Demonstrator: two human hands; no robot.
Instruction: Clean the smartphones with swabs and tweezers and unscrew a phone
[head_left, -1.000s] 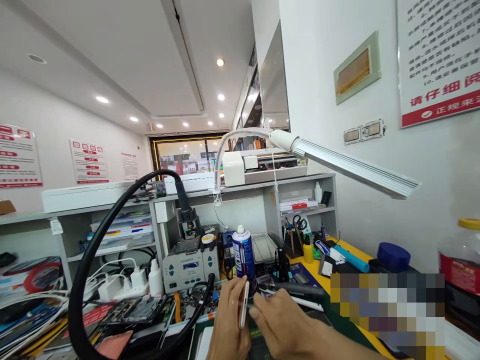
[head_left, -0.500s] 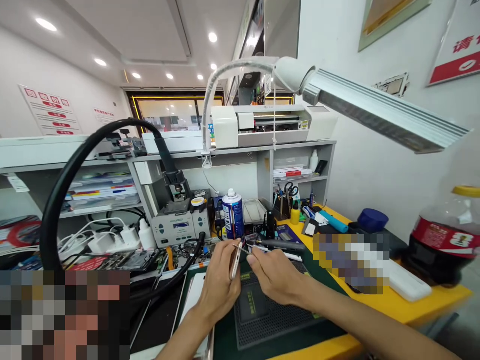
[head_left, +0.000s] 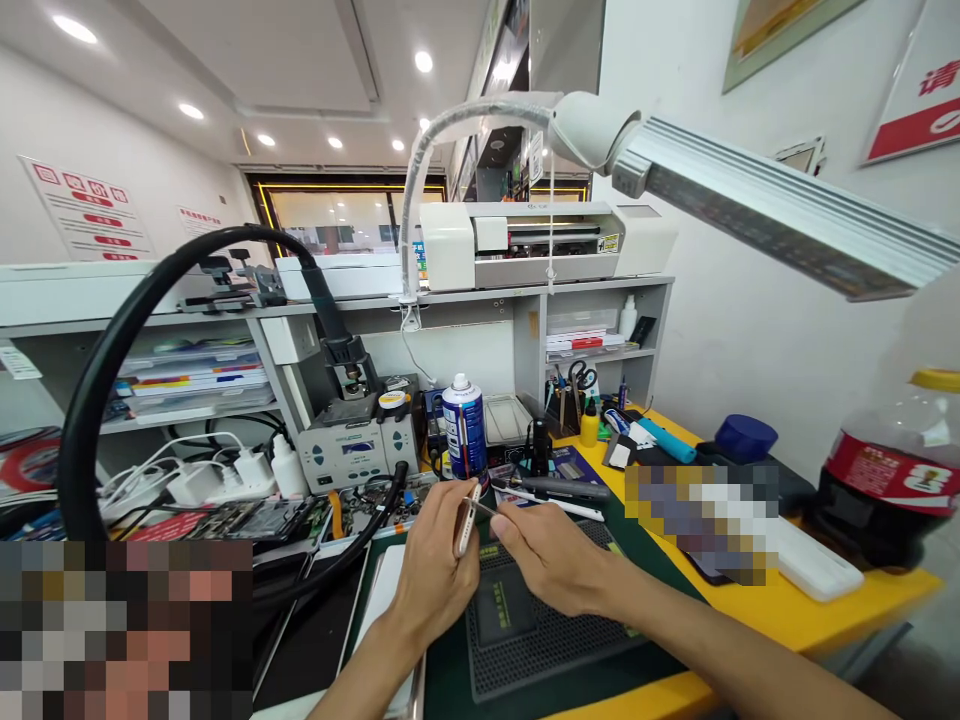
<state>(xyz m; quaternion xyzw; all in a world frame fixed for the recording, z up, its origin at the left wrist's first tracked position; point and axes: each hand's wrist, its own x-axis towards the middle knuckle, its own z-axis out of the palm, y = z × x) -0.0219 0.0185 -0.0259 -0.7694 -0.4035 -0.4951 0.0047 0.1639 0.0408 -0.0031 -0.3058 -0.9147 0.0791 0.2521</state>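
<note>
My left hand (head_left: 435, 560) is closed around a slim white phone (head_left: 466, 528), held on edge above the bench. Closed as well, my right hand (head_left: 553, 556) pinches a thin metal tool (head_left: 484, 508) whose tip meets the phone's upper end. Whether it is tweezers or a pick I cannot make out. Below both hands lies a dark grey work mat (head_left: 555, 650) with a raised panel. The phone's far face is hidden by my left fingers.
A blue spray can (head_left: 465, 435) stands just beyond my hands. At left are a grey soldering station (head_left: 356, 455) and a thick black hose (head_left: 82, 440). A lamp (head_left: 772, 205) hangs overhead; a cola bottle (head_left: 892, 475) stands at right.
The view has shifted slightly. The phone has turned a little in my left hand, and more of the thin tool shows between my two hands. Both grips stay the same.
</note>
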